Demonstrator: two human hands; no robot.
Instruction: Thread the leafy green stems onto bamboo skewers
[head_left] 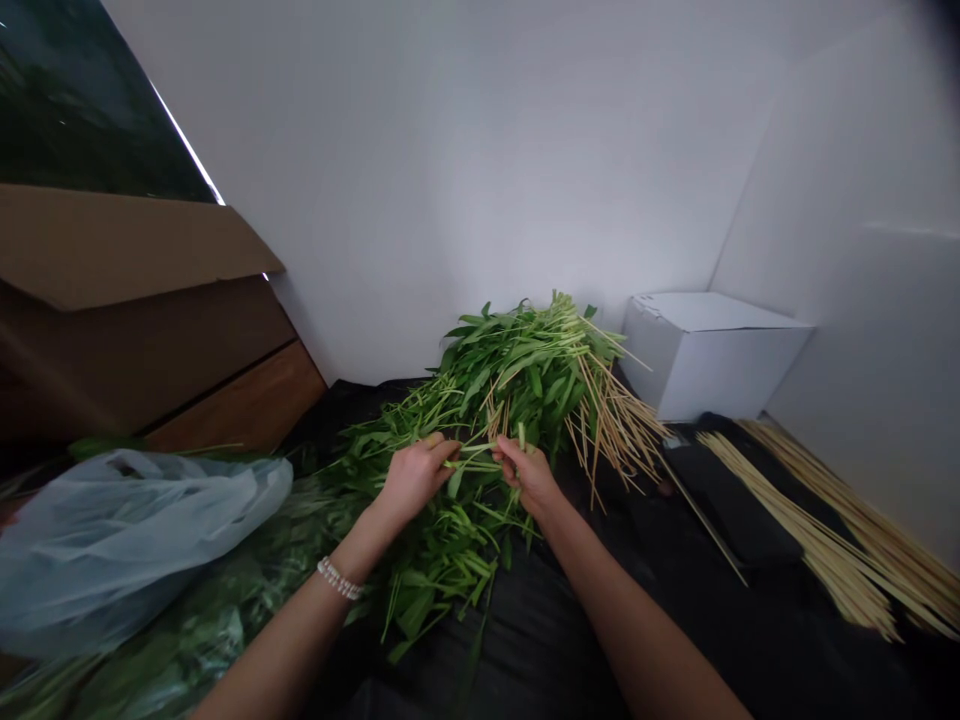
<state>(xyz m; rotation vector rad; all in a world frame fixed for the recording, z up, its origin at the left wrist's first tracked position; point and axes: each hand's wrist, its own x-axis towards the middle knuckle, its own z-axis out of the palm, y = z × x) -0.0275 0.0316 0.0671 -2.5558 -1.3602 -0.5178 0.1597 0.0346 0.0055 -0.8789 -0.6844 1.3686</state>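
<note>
My left hand [418,474] and my right hand [528,474] face each other at the middle of the view, both closed on a pale green leafy stem [478,449] that runs between them. A short cut end of stem sticks up from my right hand. Below and around my hands lie loose leafy greens [442,560], some stalks crossing under my fingers. Just beyond them rests a heap of long-leaved greens [517,350], bundled stems up. Thin tan strips [619,425] fan out from its right side. A white beaded bracelet [339,578] circles my left wrist.
At left stand an open cardboard box [135,250] and a translucent plastic bag [135,540] over more greens. A white box [720,350] sits against the wall at right. Before it lie a dark flat case [735,510] and long tan strips [817,540] on black sheeting [660,620].
</note>
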